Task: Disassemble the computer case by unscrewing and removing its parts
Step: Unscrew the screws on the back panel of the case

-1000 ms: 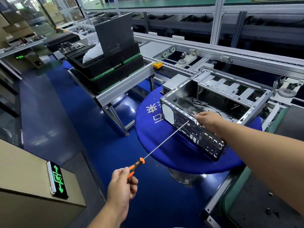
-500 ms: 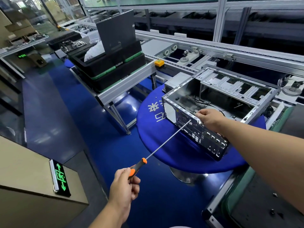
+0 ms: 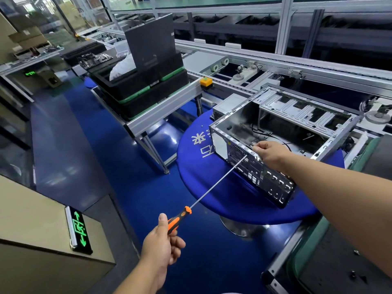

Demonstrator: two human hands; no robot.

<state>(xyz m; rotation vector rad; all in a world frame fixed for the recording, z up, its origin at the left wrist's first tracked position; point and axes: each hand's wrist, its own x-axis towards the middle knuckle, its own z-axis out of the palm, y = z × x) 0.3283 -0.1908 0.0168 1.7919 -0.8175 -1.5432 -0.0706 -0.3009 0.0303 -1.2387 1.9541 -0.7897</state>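
Behind case [image 3: 275, 132], stacked black trays [image 3: 144, 90]

Round blue table [image 3: 203, 187] with white characters on its top, on a metal pedestal. Behind it, stacked black trays [image 3: 146, 90] with green edging on an aluminium stand, a dark panel [image 3: 151, 41] upright in the top tray. Orange button [image 3: 206, 82] on the stand's rail. Conveyor line [image 3: 275, 60] beyond. Green-lit exit sign [image 3: 79, 230] on a beige block, lower left. Glossy blue floor [image 3: 74, 145].

At three o'clock, a silver-grey computer case [image 3: 275, 132] on a blue round table [image 3: 212, 187] with white characters; orange-and-black screwdriver [image 3: 180, 217].
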